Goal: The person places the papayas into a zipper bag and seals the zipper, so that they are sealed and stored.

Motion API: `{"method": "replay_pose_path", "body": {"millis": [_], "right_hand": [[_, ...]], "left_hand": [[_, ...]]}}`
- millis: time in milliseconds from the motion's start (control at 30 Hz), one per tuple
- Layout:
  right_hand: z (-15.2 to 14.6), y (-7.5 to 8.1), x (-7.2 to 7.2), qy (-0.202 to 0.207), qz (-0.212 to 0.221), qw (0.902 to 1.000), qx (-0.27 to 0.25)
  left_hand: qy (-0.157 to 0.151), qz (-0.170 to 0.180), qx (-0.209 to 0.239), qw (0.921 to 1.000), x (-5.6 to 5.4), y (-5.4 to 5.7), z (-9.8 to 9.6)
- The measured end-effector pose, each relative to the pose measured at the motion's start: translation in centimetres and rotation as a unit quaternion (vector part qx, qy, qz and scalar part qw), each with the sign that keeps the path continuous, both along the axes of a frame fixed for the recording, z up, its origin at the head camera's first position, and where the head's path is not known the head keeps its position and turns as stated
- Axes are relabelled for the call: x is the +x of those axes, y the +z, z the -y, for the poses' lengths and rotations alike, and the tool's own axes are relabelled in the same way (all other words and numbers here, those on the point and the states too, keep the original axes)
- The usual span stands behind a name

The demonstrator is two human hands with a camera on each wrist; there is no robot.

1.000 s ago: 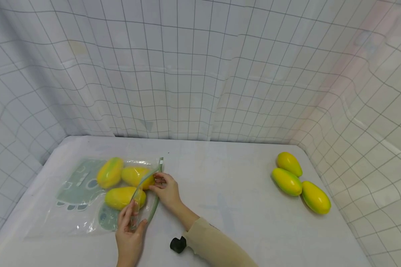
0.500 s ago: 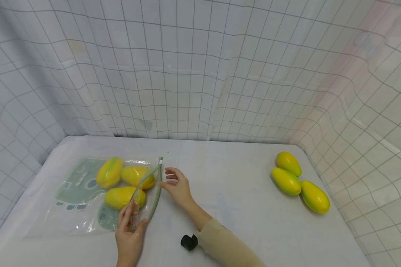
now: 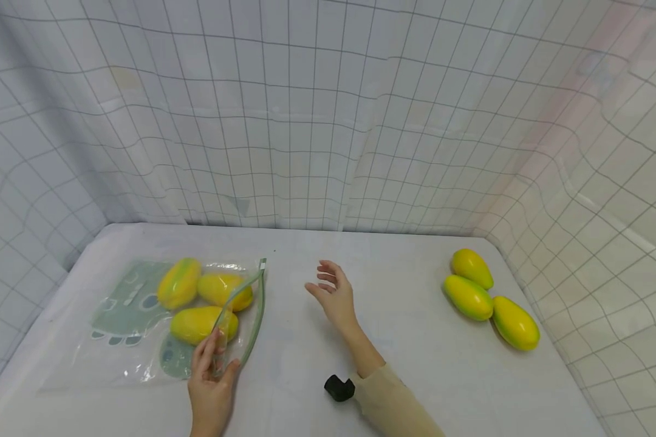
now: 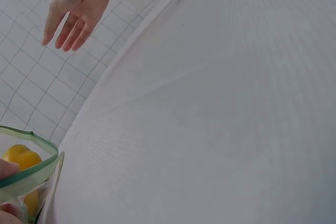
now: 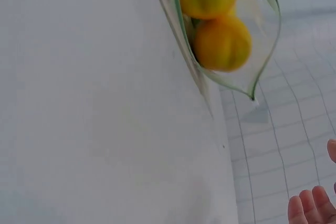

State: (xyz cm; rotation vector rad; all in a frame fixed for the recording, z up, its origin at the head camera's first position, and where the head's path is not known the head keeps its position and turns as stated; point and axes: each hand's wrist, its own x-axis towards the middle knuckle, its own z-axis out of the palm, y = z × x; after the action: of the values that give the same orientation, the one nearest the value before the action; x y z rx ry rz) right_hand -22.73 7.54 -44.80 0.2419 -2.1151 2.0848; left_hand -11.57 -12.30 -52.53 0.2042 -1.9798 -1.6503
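Observation:
A clear zip bag (image 3: 115,373) with a green printed figure lies at the table's left, its mouth gaping to the right. Inside are three yellow-green mangoes (image 3: 198,324). My left hand (image 3: 212,391) pinches the bag's green-edged rim at the near side; its fingers are partly behind the film. In the left wrist view, only its fingertips (image 4: 7,169) show beside the rim. My right hand (image 3: 336,297) is apart from the bag, over the middle of the table, fingers loosely spread and holding nothing. The right wrist view shows two mangoes (image 5: 223,44) through the open mouth.
Three loose mangoes (image 3: 468,297) lie together at the right of the white table (image 3: 415,364). Grid-patterned curtains (image 3: 328,121) enclose the back and sides. A black wrist device (image 3: 339,388) sits by the right sleeve.
My right hand has drawn away from the bag's mouth and moved right over the table. The left hand, the bag and the mangoes stay where they were.

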Motion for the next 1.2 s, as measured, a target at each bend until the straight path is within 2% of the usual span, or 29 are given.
{"method": "replay_pose_path", "body": {"millis": [167,333,533,667,867,967,1067,1200], "right_hand": [[-2.9,0.4,-0.1,-0.048,-0.020,0.9987,0.001],[-6.1,0.7,0.1,-0.090,-0.020,0.9957,0.008],[-10.5,-0.6,0.0,-0.146,-0.007,0.9888,0.027],[-13.4,-1.5,0.2,-0.184,-0.001,0.9815,0.053],[-16.8,-1.6,1.1,-0.232,0.021,0.9699,0.071],[-18.5,-1.3,1.8,-0.244,0.032,0.9663,0.077],[-20.2,-1.2,2.4,-0.261,0.030,0.9595,0.102],[-22.6,-1.2,3.4,-0.299,0.032,0.9433,0.140]], "left_hand": [[0.003,0.002,0.001,1.0000,0.1,0.0,0.1],[0.005,0.004,-0.003,1.0000,0.2,0.0,0.2],[0.005,-0.007,-0.010,0.9999,0.3,-0.1,0.3],[0.000,-0.015,0.000,0.9999,0.3,0.2,0.2],[-0.006,-0.009,0.009,0.9999,0.8,2.1,-0.4],[-0.004,-0.004,0.002,1.0000,1.0,2.7,-0.6],[-0.004,-0.005,0.002,1.0000,1.0,2.9,-0.7],[-0.004,-0.005,0.002,1.0000,0.9,2.7,-0.6]]}}
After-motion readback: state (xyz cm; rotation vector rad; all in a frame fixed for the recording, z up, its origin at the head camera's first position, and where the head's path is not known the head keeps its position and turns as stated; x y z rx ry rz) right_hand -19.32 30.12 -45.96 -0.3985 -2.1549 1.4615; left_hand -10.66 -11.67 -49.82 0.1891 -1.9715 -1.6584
